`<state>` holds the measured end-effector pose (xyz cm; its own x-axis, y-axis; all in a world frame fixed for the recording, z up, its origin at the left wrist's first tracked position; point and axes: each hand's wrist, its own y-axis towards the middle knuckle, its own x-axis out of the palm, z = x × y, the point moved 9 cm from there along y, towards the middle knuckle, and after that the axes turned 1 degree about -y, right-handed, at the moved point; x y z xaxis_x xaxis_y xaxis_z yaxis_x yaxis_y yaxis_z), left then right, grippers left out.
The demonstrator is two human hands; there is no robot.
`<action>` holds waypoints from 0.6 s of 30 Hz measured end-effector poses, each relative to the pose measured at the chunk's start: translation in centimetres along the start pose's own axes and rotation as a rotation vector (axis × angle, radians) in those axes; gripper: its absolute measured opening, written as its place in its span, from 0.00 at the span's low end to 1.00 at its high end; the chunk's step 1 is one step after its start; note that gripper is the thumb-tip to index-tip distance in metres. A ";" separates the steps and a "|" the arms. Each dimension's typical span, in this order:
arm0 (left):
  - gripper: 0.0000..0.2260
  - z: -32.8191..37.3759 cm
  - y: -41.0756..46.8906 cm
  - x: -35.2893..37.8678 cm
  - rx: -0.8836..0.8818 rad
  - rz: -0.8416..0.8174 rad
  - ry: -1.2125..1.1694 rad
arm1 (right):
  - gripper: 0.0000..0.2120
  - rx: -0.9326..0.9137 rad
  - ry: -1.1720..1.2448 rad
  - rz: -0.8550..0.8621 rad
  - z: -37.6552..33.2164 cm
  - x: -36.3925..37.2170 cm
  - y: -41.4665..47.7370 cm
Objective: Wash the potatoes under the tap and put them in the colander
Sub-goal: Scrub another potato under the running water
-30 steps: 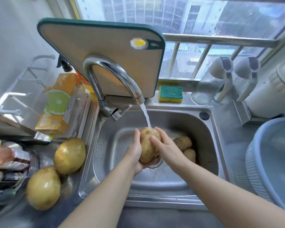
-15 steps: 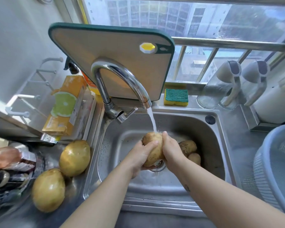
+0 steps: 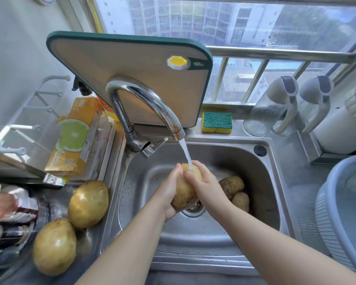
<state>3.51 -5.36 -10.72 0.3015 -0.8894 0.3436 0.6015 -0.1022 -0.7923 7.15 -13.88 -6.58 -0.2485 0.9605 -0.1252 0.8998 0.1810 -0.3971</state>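
A small home kitchen: a stainless steel sink (image 3: 224,233) set in a metal counter, with a curved tap (image 3: 144,95) running, a cutting board (image 3: 132,64) propped against the window (image 3: 193,17), a scouring sponge (image 3: 216,122) on the ledge and a plastic colander (image 3: 337,212) beside the sink. Tall residential blocks show outside.

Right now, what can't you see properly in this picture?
Head view:
- Colander: cut off by the right edge.
- Drain: mostly hidden under the held potato.
- Bottles: blurred, cut off by the left edge, labels unreadable.
- Sides of the held potato: covered by the left hand and right hand.
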 end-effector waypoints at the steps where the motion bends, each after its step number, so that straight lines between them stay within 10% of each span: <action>1: 0.20 0.1 0.0 -0.2 0.011 0.009 -0.007 | 0.11 -0.003 -0.013 0.012 -0.1 0.1 0.4; 9: 0.20 0.2 -0.1 -1.7 0.018 0.073 -0.042 | 0.11 0.028 0.119 -0.218 0.0 2.4 -0.1; 18: 0.19 0.8 -0.3 -0.7 0.181 0.112 -0.016 | 0.09 0.048 0.147 0.012 0.1 0.5 1.0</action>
<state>3.71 -4.37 -10.28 0.3850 -0.8834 0.2672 0.6858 0.0801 -0.7234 7.90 -13.25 -7.12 -0.1792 0.9838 0.0023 0.8833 0.1620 -0.4400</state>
